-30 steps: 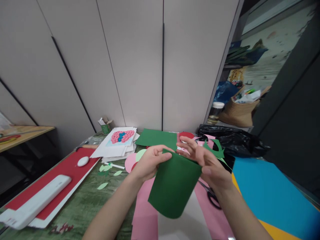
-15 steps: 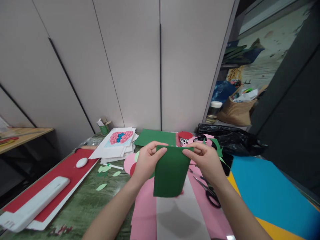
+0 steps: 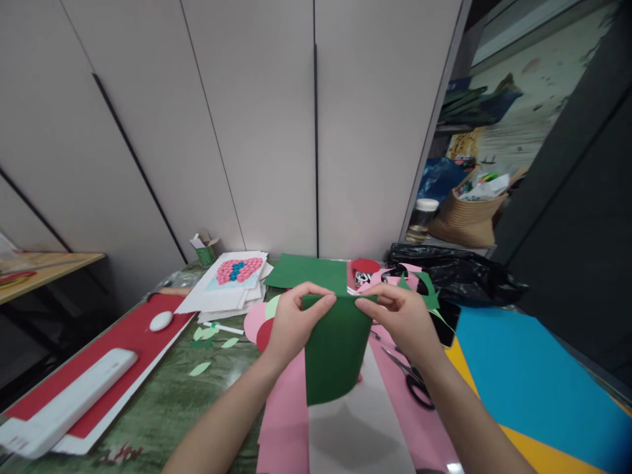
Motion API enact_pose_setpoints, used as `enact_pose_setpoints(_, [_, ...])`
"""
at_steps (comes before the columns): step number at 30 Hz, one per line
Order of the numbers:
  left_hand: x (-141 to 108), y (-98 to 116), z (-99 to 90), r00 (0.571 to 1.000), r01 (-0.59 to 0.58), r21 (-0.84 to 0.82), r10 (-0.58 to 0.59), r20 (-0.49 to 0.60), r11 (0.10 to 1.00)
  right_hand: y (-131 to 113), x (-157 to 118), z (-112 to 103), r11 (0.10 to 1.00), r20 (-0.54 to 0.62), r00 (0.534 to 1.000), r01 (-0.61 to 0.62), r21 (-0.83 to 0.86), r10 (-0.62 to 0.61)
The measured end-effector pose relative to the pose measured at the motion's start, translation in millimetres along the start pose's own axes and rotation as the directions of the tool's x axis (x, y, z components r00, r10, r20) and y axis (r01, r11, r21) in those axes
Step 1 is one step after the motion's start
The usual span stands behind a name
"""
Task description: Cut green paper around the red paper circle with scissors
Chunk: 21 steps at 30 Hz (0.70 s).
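Observation:
A dark green sheet of paper (image 3: 336,355) hangs upright in front of me, its lower edge curving. My left hand (image 3: 299,319) pinches its top edge between thumb and fingers. Close beside it, my right hand (image 3: 402,316) grips the same top edge further right. Beneath the sheet lie a grey-white paper strip (image 3: 360,434) and pink paper (image 3: 284,415). Black-handled scissors (image 3: 419,390) rest on the pink paper near my right wrist. Left of my left hand are pink, pale green and red paper circles (image 3: 254,319).
Small leaf cut-outs (image 3: 200,369) lie on the green tabletop (image 3: 162,408). At left, a white device (image 3: 74,401) and a white oval object (image 3: 161,321) sit on red paper (image 3: 118,342). Blue paper (image 3: 538,382) is at right, a black plastic bag (image 3: 459,276) behind it.
Both hands have come slightly closer together and a little lower with the green paper. Its lower edge now bows and hangs further down.

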<state>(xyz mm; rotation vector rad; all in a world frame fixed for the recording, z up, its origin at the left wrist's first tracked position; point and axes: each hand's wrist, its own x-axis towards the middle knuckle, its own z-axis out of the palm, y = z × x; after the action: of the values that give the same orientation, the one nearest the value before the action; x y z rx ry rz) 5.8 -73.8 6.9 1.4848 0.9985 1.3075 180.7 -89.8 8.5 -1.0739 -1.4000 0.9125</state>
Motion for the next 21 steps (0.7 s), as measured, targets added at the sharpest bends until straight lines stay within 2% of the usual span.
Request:
enact_pose_setpoints(10, [-2.0, 3.8, 2.0, 0.999, -0.045, 0.091, 0.047, -0.014, 0.995, 0.6, -2.2, 4.7, 0.998, -0.027, 0.998, 0.064, 0.015, -0.064])
enact_pose_setpoints(16, [-2.6, 4.3, -0.3, 0.998, -0.058, 0.123, 0.062, -0.023, 0.991, -0.3, 0.7, -0.3, 0.997, 0.019, 0.998, 0.051, 0.062, -0.053])
enact_pose_setpoints(21, [-1.8, 2.8, -3.6, 0.997, -0.039, 0.128, 0.048, -0.064, 0.991, -1.7, 0.2, -3.3, 0.996, -0.069, 0.994, 0.081, 0.030, -0.079])
